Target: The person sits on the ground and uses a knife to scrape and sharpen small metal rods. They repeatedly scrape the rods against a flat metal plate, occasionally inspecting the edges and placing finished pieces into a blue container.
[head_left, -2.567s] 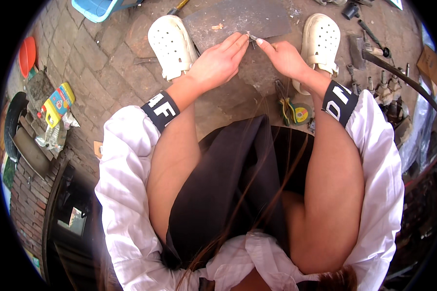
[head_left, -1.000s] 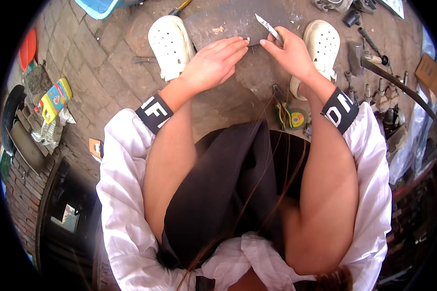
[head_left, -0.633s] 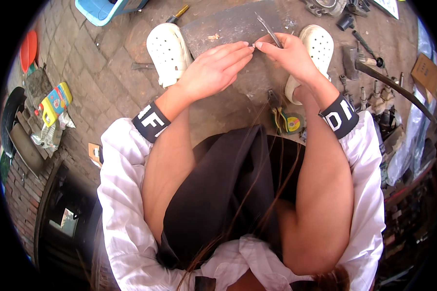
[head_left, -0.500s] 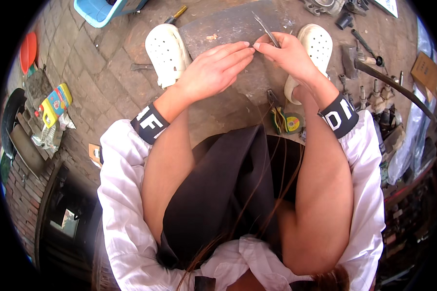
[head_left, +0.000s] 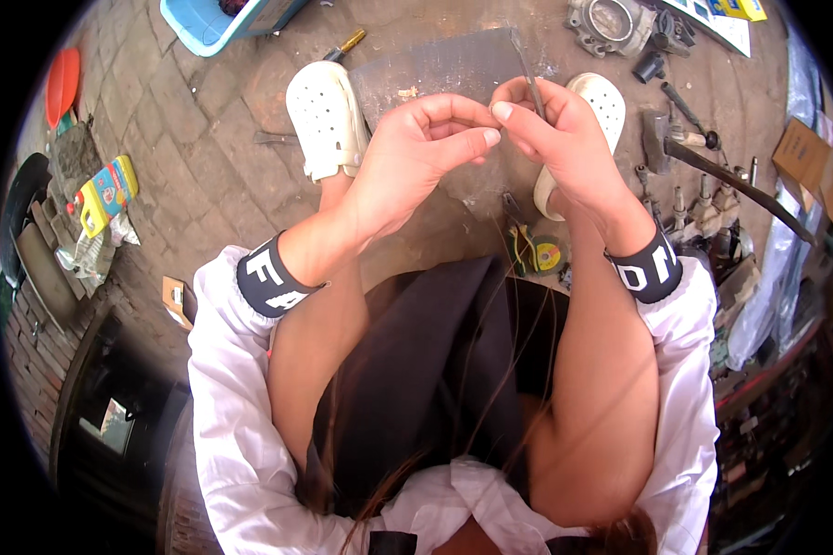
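Note:
Both hands meet over a dark flat board [head_left: 435,60] on the ground. My right hand [head_left: 565,125] is closed around a slim, pointed metal tool [head_left: 531,79], which sticks up past the fingers toward the far side. Its thumb and fingertip pinch together at the point where the other hand touches. My left hand [head_left: 412,153] has curled fingers, with thumb and fingertips close to the right thumb. Whatever lies between the fingertips is too small or hidden to make out. Small pale crumbs [head_left: 408,92] lie on the board beyond the left hand.
White clogs [head_left: 324,116] flank the board. Pliers [head_left: 518,222] and a yellow-labelled disc [head_left: 548,254] lie between my feet. On the right are a hammer [head_left: 657,139], metal parts [head_left: 611,26] and a cardboard box [head_left: 813,166]. A blue basin [head_left: 194,32] and yellow jug [head_left: 108,194] stand left.
My left hand has turned from flat, extended fingers to a curled shape with the thumb showing. The metal tool in my right hand stands steeper. The whole view has shifted slightly.

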A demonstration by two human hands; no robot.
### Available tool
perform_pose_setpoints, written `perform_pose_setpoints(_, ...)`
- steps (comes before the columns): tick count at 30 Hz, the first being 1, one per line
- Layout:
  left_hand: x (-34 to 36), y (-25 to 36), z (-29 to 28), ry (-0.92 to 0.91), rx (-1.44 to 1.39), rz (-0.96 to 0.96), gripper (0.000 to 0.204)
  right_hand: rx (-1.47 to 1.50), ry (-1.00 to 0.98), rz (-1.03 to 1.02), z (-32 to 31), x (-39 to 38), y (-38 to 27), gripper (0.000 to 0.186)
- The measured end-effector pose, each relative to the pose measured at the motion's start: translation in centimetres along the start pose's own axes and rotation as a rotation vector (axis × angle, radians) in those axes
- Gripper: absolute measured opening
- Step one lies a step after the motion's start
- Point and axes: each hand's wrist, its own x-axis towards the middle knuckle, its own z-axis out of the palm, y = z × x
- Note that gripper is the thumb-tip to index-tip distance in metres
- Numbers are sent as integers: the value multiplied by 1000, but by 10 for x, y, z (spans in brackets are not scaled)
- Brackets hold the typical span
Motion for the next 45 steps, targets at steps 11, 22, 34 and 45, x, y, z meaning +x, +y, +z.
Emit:
perform_pose_setpoints(11,-71,78,43,-10,-95,118,15,21,38,-262,42,-65,-80,11)
perform_pose_setpoints(22,-258,106,107,57,-97,450,5,97,-19,-488,139,-219,-128,13)
perform_pose_setpoints(34,-390,34,92,-69,-399,541,6,230,-311,-371,233,-308,-85,9)
perform_pose_setpoints(45,-446,-1,82,-26,-450,609,4,13,-287,-307,276,-347,-69,9)
